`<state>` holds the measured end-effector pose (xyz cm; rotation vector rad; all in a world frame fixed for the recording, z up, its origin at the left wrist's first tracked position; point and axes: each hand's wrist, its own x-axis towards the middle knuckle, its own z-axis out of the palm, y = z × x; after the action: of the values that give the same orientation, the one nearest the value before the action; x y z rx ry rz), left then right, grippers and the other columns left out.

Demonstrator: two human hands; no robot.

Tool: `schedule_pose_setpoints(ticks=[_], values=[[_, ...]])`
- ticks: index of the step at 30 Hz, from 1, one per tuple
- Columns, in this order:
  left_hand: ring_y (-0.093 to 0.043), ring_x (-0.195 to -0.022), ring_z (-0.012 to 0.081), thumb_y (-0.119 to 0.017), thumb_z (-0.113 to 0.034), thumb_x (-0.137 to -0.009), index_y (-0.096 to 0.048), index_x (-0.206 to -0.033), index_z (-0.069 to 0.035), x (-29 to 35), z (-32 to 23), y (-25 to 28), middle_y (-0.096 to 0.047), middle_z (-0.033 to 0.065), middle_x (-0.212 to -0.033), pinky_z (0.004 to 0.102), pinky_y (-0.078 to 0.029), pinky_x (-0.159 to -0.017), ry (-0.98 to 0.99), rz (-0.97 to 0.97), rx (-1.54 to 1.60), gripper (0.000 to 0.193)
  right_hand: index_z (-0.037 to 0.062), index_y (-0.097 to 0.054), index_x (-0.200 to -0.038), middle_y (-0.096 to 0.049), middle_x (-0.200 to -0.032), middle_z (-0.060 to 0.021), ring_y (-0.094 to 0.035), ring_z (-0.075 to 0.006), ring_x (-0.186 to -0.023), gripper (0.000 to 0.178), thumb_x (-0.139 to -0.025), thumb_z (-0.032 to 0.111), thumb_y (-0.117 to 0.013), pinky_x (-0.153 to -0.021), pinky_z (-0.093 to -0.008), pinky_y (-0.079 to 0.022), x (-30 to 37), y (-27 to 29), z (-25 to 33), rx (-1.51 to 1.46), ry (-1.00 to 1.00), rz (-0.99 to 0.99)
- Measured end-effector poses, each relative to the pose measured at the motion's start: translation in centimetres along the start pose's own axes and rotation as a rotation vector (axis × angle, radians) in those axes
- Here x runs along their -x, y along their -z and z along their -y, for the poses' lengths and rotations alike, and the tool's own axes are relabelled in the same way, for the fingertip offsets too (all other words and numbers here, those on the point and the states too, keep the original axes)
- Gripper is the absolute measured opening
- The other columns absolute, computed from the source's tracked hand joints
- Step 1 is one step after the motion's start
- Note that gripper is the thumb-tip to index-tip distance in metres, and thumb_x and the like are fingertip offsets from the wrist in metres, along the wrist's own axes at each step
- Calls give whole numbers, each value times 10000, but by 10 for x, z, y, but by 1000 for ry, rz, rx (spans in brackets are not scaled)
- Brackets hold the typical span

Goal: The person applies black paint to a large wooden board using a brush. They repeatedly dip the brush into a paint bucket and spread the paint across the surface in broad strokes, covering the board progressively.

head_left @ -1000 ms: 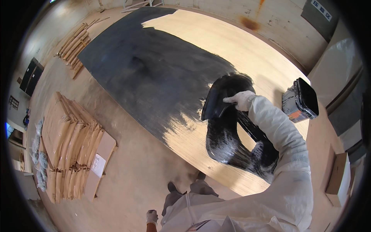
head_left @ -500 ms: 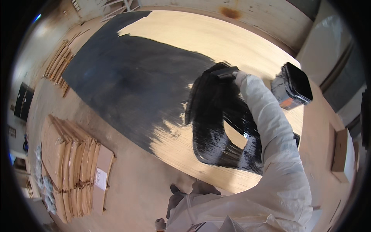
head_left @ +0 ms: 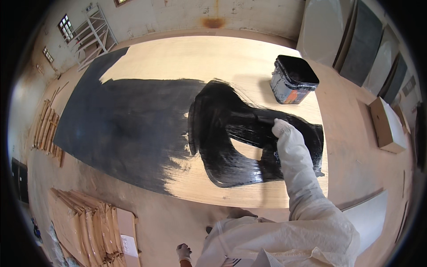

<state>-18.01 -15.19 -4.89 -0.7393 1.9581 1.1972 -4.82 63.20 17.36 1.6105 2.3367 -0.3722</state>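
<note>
My right hand (head_left: 280, 128), in a pale glove, is closed round a wide, flat tool coated in black (head_left: 262, 119); whether it is a brush or a scraper cannot be made out. The tool rests in wet black paint (head_left: 218, 120) on a large pale wood-grain board (head_left: 178, 55). Dull dark coating (head_left: 129, 120) covers the board's left part. A bare strip shows inside the wet loop. Beyond my right hand, a square bucket (head_left: 294, 80) with black-smeared sides stands on the board. My left hand (head_left: 183, 252), gloved, hangs low beside my body, fingers curled, nothing visible in them.
Stacked brown-wrapped panels (head_left: 89, 222) stand on the floor at the near left, with more wrapped pieces (head_left: 46, 127) farther back. A metal rack (head_left: 95, 33) is at the far left. Large sheets (head_left: 360, 42) lean at the far right, near a cardboard box (head_left: 386, 124).
My right hand has drawn the tool nearer and to the right, spreading more black across the board's right part. The view has shifted too. My left hand stays low at my side.
</note>
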Motion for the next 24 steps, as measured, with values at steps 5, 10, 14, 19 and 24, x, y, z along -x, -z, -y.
schedule_pose_setpoints(ticks=[5, 10, 14, 19, 24], values=[[-608, -592, 209, -594, -109, -973, -631, -1085, -70, -12, -13, 2, -630, 73, -835, 370, -514, -471, 56, -15, -60, 125, 70, -818, -1156, -782, -1213, -200, -749, -371, -1169, 313, -943, 155, -605, -982, -465, -602, -102, -6, 51, -13, 62, -57], [-696, -714, 243, -662, -132, -945, -724, -1064, 8, 37, 21, 13, -721, 130, -883, 403, -601, -630, -41, -141, -36, 194, 107, -806, -1210, -771, -1266, -172, -744, -331, -1187, 306, -951, 218, -687, -1015, -450, -595, -143, 68, 99, 168, 191, -116], [-702, -729, 233, -661, -141, -940, -744, -1035, 12, 73, 88, 47, -738, 135, -897, 396, -605, -650, -116, -190, -225, 198, 128, -803, -1224, -732, -1357, -177, -708, -363, -1255, 304, -971, 231, -667, -1054, -438, -582, -157, 70, 118, 343, 370, -98], [-702, -717, 233, -651, -145, -941, -740, -1032, 11, 107, 128, 31, -739, 134, -898, 400, -601, -633, -14, -136, -367, 201, 122, -752, -1273, -790, -1107, -172, -761, -361, -1073, 342, -975, 244, -636, -952, -468, -592, -108, 44, 83, 501, 562, 5], [-703, -706, 237, -644, -147, -944, -736, -1042, 8, 92, 122, 17, -740, 132, -905, 407, -599, -621, -28, -1, -424, 206, 113, -720, -1343, -771, -1244, -153, -723, -338, -1203, 368, -1032, 243, -571, -1050, -450, -547, -142, 82, 54, 351, 319, 165]])
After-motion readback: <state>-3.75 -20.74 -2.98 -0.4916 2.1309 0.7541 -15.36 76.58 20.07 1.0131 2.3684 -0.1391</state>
